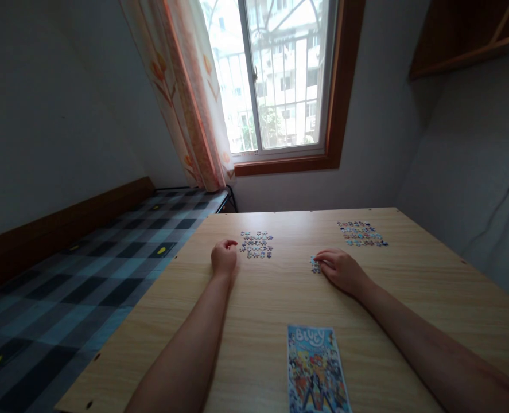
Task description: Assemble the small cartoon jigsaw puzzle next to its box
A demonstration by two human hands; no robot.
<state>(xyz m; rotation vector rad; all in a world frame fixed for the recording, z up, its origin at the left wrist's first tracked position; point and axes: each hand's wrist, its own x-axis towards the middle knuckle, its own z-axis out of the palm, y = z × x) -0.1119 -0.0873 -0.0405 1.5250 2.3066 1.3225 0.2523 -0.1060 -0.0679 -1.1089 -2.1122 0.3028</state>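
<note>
Left hand [224,259] curled beside left jigsaw pieces [258,237]; right hand [342,272] touching small jigsaw patch [314,264] on wooden table [271,298], fingers close together. Can't tell if holding any. Rows laid flat, perhaps for easy finding; Bluey picture [317,370] close, perhaps for peeking.

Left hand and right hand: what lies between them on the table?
In the head view, a spread of puzzle pieces beside the left hand, then bare tabletop, then a small puzzle cluster at the right hand.
</note>
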